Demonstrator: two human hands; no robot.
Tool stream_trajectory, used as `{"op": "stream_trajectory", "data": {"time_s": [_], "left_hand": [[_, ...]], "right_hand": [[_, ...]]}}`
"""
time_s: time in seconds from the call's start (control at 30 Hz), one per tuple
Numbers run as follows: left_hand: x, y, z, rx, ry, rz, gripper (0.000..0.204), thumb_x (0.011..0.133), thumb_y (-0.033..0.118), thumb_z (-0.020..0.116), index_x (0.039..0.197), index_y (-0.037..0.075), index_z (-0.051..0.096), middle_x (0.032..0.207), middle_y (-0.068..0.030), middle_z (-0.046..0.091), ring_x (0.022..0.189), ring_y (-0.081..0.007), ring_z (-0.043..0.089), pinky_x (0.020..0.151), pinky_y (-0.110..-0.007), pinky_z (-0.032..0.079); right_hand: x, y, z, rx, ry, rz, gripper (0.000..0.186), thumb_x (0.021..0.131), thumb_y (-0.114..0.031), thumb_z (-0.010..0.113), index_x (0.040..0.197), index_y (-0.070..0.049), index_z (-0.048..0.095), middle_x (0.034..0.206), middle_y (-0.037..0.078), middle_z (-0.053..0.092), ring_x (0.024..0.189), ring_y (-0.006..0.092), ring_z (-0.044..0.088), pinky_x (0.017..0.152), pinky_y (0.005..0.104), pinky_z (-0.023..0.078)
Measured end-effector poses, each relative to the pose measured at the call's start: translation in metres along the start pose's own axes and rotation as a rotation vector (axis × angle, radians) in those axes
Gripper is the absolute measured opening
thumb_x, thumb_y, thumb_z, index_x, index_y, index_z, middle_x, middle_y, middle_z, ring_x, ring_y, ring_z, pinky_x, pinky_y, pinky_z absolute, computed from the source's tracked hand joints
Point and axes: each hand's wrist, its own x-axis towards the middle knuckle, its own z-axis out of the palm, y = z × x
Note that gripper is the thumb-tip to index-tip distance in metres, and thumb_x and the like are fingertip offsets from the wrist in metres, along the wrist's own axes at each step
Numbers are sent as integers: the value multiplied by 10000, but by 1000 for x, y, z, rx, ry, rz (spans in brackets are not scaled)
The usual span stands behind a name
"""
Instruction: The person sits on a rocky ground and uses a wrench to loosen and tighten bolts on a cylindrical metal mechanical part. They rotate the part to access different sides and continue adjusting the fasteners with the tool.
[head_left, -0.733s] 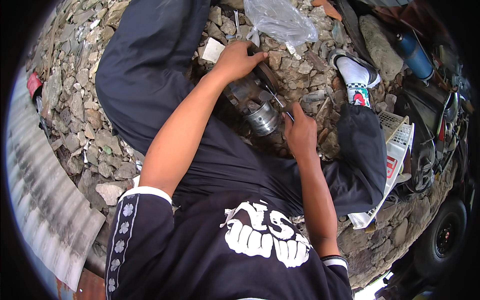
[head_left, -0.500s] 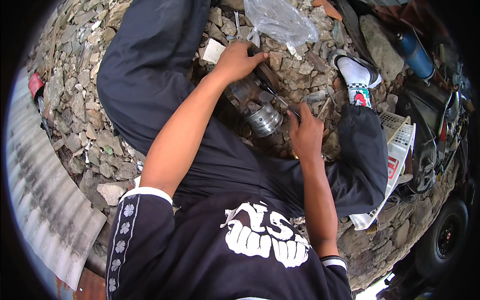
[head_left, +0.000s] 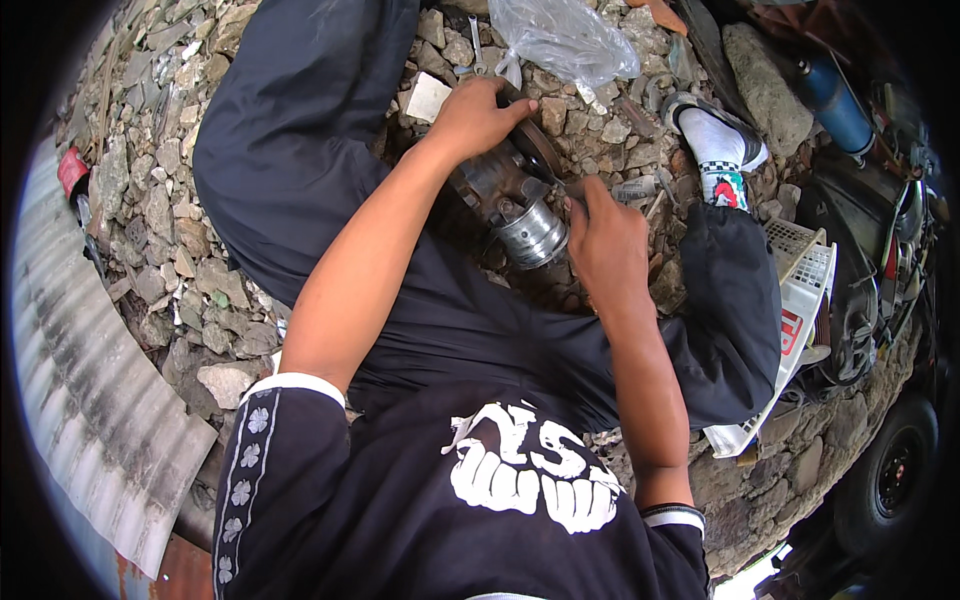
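A greasy metal machine part point(head_left: 498, 185) lies on the stones between my legs. Its near end is a shiny ribbed cylinder point(head_left: 532, 238), and a dark round pulley-like disc point(head_left: 538, 150) stands at its far right side. My left hand point(head_left: 476, 114) is closed over the upper rim of this disc. Close to the disc's lower edge, my right hand point(head_left: 607, 240) grips a screwdriver point(head_left: 572, 188). Most of the screwdriver is hidden by my fingers, and its tip is too small to make out against the part.
A combination wrench point(head_left: 477, 45) and a clear plastic bag point(head_left: 570, 45) lie beyond my left hand. On the right are a white plastic basket point(head_left: 785, 350), a blue cylinder point(head_left: 835, 108) and a wheel point(head_left: 890, 475). Corrugated sheeting point(head_left: 95, 370) runs along the left.
My right hand has moved slightly up and left and turned over the screwdriver, whose shaft shows less now. My left hand stays on the disc; the part has shifted slightly.
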Motion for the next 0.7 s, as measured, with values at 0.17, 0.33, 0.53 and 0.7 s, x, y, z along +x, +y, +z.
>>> {"op": "stream_trajectory", "data": {"time_s": [0.17, 0.33, 0.53, 0.7], "left_hand": [[2, -2, 1, 55, -3, -8, 562, 916, 480, 734, 1137, -37, 724, 1058, -241, 750, 1035, -378, 720, 919, -435, 533], [1, 1, 0, -37, -14, 5, 671, 878, 505, 737, 1108, -126, 714, 1129, -337, 698, 1125, -452, 666, 996, -471, 513], [0, -3, 1, -14, 0, 6, 648, 876, 503, 739, 1070, -115, 722, 1116, -337, 697, 1114, -452, 668, 987, -476, 514], [-3, 5, -3, -24, -5, 20, 621, 877, 501, 739, 1023, -103, 732, 1070, -329, 710, 1100, -454, 672, 982, -479, 514]], "right_hand": [[18, -13, -8, -107, -119, 28, 111, 928, -58, 645, 1015, -10, 596, 782, 277, 676, 771, 504, 666, 699, 576, 506], [33, -26, -11, -158, -173, -18, 63, 915, -37, 564, 964, 2, 561, 777, 306, 678, 772, 532, 674, 703, 595, 537], [37, -33, -8, -273, -158, -49, 68, 884, -28, 565, 949, -9, 570, 770, 275, 694, 730, 501, 693, 676, 562, 565], [-10, 4, 10, -125, -98, 50, 92, 913, -47, 577, 992, -12, 607, 772, 267, 694, 733, 493, 692, 657, 561, 555]]}}
